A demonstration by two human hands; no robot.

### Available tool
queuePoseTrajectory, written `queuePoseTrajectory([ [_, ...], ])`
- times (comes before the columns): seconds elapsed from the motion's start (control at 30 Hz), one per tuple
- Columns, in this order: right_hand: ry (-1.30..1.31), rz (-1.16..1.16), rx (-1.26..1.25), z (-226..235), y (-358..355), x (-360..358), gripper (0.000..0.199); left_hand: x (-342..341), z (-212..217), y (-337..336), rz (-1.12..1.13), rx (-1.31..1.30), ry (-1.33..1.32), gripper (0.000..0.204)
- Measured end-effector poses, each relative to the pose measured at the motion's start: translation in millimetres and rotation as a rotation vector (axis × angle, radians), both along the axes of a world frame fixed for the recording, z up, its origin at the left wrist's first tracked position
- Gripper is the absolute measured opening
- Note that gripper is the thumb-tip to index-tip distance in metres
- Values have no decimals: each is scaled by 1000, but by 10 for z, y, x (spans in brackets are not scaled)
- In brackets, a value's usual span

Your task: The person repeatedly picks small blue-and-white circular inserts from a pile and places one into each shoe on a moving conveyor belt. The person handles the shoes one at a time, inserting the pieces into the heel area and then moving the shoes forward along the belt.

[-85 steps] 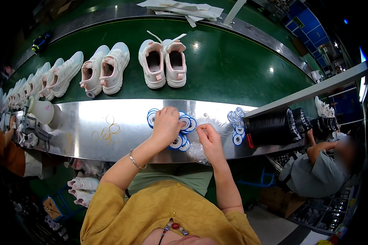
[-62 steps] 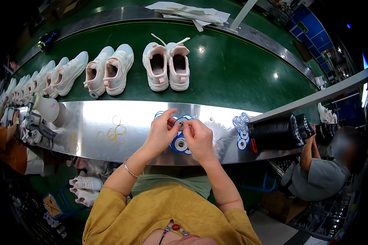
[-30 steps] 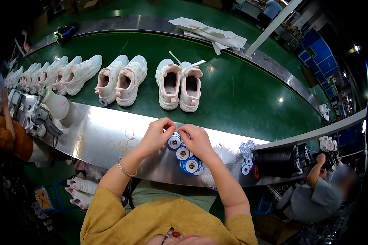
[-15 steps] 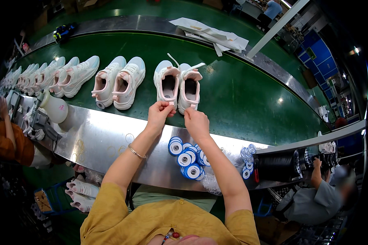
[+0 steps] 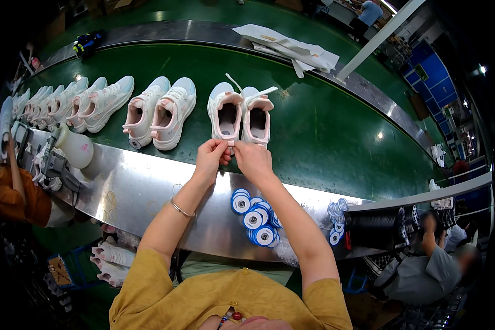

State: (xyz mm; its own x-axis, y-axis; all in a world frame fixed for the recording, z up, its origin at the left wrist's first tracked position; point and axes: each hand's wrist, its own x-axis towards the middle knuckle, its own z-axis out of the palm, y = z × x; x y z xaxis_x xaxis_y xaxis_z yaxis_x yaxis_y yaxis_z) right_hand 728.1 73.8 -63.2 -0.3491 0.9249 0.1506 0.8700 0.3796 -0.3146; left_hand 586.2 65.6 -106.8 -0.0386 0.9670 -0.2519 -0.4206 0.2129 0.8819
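In front of me stands a pair of white sneakers with pink lining, toes pointing away and tongues pulled up: the left sneaker (image 5: 216,116) and the right sneaker (image 5: 265,129). At the left sneaker's heel, the fingertips of my left hand (image 5: 210,158) are pinched on the small pale-pink heel tab (image 5: 230,143). My right hand (image 5: 254,160) is closed at the same tab from the other side, its fingertips close to the left ones. That hand partly covers the right sneaker's heel. Whatever else lies between the fingertips is too small to make out.
Blue-and-white round tags (image 5: 253,219) lie in a pile on the metal ledge (image 5: 143,170). More sneakers (image 5: 173,113) line the green belt (image 5: 335,137) leftward. A white jug (image 5: 77,149) stands left. White sheets (image 5: 291,47) lie at the far edge. Co-workers sit at both sides.
My right hand has moved left from the right sneaker's heel to the left sneaker's heel tab, beside my left hand. The sneakers have stayed in place.
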Motion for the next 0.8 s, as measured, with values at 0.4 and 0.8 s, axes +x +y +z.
queuePoseTrajectory([
  [0.4, 602, 97, 79, 522, 56, -244, 16, -276, 560, -59, 123, 444, 360, 16],
  [0.8, 636, 208, 103, 766, -13, -755, 8, -729, 754, -209, 4, 446, 417, 9],
])
